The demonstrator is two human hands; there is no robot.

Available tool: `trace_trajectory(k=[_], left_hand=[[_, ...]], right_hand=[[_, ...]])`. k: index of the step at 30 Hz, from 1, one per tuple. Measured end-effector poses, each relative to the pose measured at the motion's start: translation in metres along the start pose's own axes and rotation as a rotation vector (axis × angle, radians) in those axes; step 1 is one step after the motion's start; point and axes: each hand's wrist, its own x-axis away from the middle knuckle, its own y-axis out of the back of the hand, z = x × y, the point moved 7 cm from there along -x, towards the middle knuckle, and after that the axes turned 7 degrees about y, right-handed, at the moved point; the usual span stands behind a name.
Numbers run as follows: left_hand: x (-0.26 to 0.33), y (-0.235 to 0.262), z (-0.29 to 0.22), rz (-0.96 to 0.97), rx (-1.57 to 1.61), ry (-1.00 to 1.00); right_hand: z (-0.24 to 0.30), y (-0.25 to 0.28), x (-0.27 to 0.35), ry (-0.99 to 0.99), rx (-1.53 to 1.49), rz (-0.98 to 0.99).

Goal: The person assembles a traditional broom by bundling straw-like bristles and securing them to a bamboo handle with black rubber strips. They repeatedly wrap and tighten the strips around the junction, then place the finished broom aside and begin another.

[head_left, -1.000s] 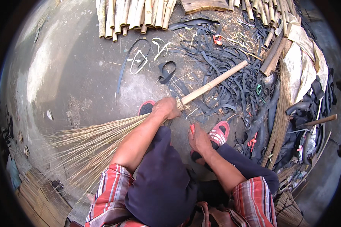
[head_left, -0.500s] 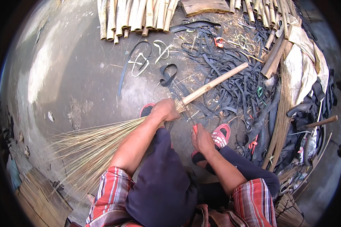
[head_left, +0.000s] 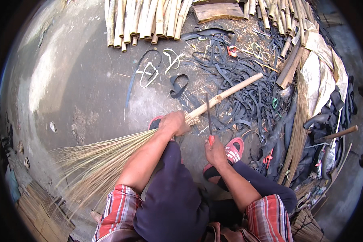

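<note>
Head | left hand point(head_left: 174, 123) clenched round straw bundle point(head_left: 103, 155), pole point(head_left: 232, 91) jutting from it | right hand point(head_left: 216, 153) curled round red-handled blade point(head_left: 209, 120)

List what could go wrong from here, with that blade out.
The bare blade of the red-handled knife in the right hand stands near the left hand; a slip might cut it. If dropped, the knife could strike the foot in the pink sandal beside it. If the left hand's grip eases, the fanned bristles may shift around the bamboo stick.
</note>
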Motion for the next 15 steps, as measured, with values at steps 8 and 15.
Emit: trace_trajectory(k=[8, 15], left_hand=[[-0.008, -0.001, -0.006, 0.198, -0.018, -0.100], [0.004, 0.000, 0.000, 0.007, -0.046, 0.017]], right_hand=[[0.001, -0.005, 0.002, 0.091, 0.022, 0.086], [-0.005, -0.009, -0.004, 0.063, 0.010, 0.031]])
